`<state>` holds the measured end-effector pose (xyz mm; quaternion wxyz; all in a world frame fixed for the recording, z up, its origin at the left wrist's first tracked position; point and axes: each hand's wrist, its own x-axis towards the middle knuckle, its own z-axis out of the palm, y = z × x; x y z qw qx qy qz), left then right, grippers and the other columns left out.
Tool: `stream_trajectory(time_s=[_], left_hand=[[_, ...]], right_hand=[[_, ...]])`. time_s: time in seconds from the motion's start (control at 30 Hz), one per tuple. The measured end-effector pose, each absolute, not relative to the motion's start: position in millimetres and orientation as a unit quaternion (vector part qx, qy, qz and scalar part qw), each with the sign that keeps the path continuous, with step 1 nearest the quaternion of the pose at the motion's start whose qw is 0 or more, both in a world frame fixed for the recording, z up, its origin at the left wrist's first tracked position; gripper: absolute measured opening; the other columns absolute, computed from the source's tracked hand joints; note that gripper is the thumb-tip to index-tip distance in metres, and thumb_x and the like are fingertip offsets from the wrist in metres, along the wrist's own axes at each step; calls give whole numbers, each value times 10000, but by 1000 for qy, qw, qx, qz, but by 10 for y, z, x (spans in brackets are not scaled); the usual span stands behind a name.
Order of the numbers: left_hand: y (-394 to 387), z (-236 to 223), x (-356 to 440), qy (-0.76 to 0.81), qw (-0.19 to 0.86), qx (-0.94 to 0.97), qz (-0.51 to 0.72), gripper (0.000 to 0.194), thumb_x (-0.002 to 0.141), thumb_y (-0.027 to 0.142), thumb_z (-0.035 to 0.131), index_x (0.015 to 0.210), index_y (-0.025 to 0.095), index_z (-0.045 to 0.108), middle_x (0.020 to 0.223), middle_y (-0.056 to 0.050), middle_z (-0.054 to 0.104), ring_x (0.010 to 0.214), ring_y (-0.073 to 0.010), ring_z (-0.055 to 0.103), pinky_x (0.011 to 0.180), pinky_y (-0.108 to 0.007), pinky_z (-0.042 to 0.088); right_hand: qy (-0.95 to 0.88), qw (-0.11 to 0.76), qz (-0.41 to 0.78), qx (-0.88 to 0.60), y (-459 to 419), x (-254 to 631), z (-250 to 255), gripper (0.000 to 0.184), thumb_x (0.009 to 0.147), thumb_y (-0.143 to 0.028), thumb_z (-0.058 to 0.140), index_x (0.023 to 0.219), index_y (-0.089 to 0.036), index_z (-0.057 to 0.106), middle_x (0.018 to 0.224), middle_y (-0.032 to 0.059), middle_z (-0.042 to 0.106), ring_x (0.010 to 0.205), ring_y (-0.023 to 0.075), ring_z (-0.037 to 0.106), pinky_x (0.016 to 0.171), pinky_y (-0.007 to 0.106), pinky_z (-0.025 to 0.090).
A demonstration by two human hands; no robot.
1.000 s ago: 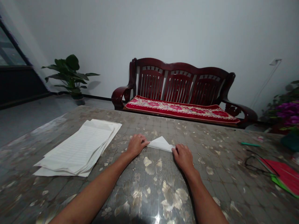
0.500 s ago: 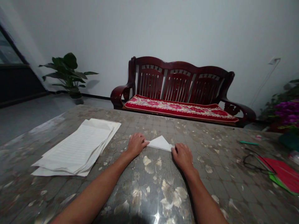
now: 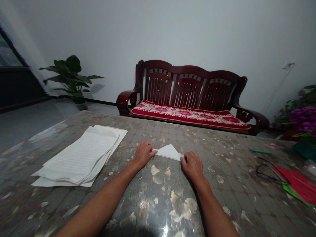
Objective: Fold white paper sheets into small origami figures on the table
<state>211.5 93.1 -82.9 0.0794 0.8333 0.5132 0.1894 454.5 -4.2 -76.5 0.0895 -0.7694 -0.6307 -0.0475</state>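
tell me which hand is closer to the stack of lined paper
Left. The left hand sits just right of the stack of lined paper, not touching it; the right hand lies farther right, past the folded white paper triangle.

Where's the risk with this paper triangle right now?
The paper triangle is held only at its ends by the left hand and right hand, so it might slip on the glossy table. The loose paper stack lies near the left hand and might get nudged.
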Motion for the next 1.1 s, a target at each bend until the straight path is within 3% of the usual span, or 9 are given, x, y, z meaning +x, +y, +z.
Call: stream_trajectory(time_s=[0.7, 1.1], left_hand=[[1058, -754, 2088, 491, 58, 856, 151, 246, 838, 408, 655, 724, 194, 699, 914, -75, 665, 949, -246, 564, 905, -374, 365], [1099, -721, 2120, 483, 55, 863, 137, 217, 813, 392, 689, 708, 202, 675, 909, -67, 660, 985, -265, 554, 1064, -482, 242]], right_hand=[[-631, 81, -47, -770, -79, 4516, -750, 207, 936, -363, 499, 899, -205, 626, 968, 60, 612, 929, 220, 520, 760, 319, 313], [-634, 83, -50, -768, -79, 4524, -749, 208, 934, -363, 495, 884, -207, 623, 966, 64, 613, 927, 225, 519, 768, 326, 319]])
